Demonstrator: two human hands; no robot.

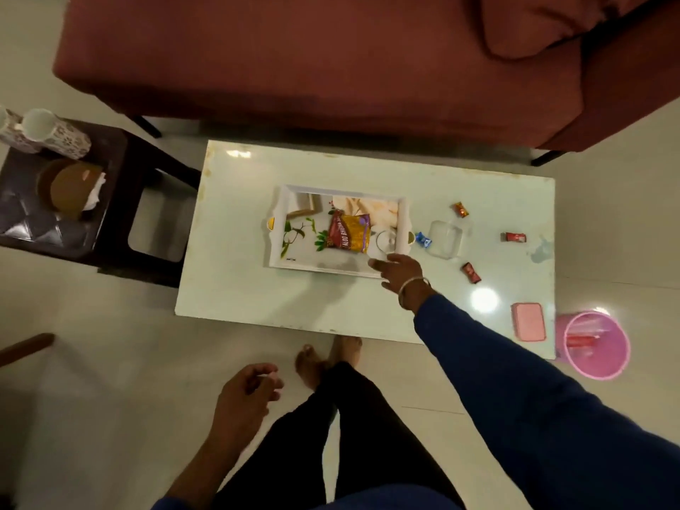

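- Hands apart: your right hand, in a blue sleeve, reaches to centre frame with fingers stretched toward a clear drinking glass; whether they grip it cannot be told.
- That glass is at the right end of a white rectangular leaf-printed tray, just beside a red and gold snack packet.
- Your left hand hangs at lower centre, fingers loosely curled, holding nothing.
- The tray sits in the middle of a glossy white rectangular table.
- Right of the tray lie a blue wrapped sweet, a clear square plastic container and three red wrapped sweets.
- A pink lidded box sits at the table's lower right corner, with a pink mesh bin on the floor just beside it.
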